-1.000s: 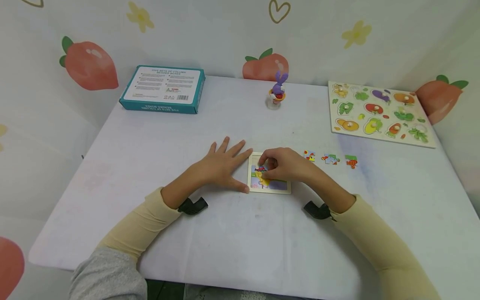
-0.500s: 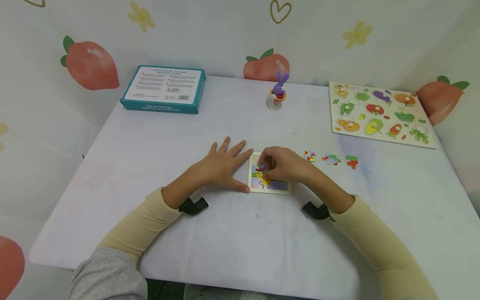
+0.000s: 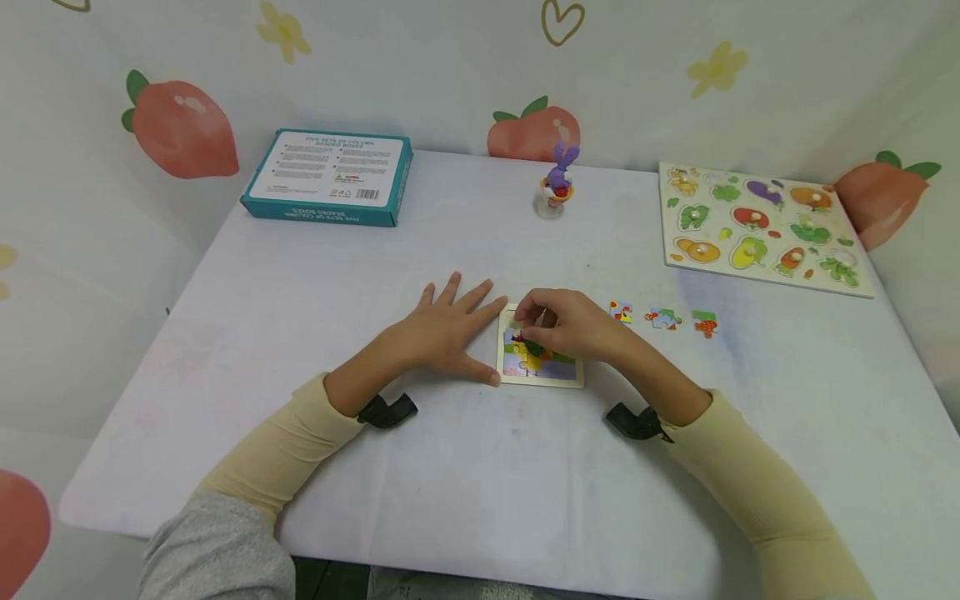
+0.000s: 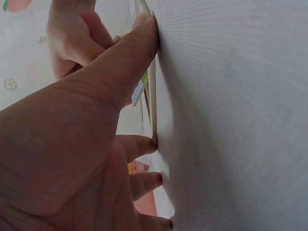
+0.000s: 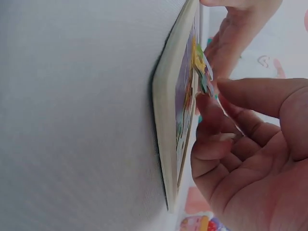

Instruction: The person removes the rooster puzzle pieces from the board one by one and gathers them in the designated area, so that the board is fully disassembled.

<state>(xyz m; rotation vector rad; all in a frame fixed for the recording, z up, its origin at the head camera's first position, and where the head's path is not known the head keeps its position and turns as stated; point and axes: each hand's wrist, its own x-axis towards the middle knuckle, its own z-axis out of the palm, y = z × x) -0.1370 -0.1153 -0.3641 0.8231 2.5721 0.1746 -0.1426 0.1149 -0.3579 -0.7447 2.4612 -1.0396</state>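
A small jigsaw puzzle in a pale wooden tray [image 3: 540, 384] lies on the table. My left hand [image 3: 442, 333] rests spread on the cloth, thumb and index fingertips at the tray's left edge. Over the tray's upper part is my right hand [image 3: 573, 325], which pinches a colourful puzzle piece [image 5: 203, 70] between thumb and fingers. That piece stands tilted over the picture in the right wrist view. Fitted pieces with yellow, green and lilac show below the fingers; the tray's upper right is hidden by the hand.
Right of the tray lie three loose puzzle pieces [image 3: 663, 318] in a row. At the back are a teal-edged box [image 3: 322, 177], a purple rabbit figurine [image 3: 558, 179] and a vegetable peg board [image 3: 765, 225]. A peach-patterned curtain [image 3: 420, 75] stands behind the table.
My right hand has moved slightly up, and its thumb has shifted off the lower picture, so more of the yellow area shows. My left hand has stayed in place.
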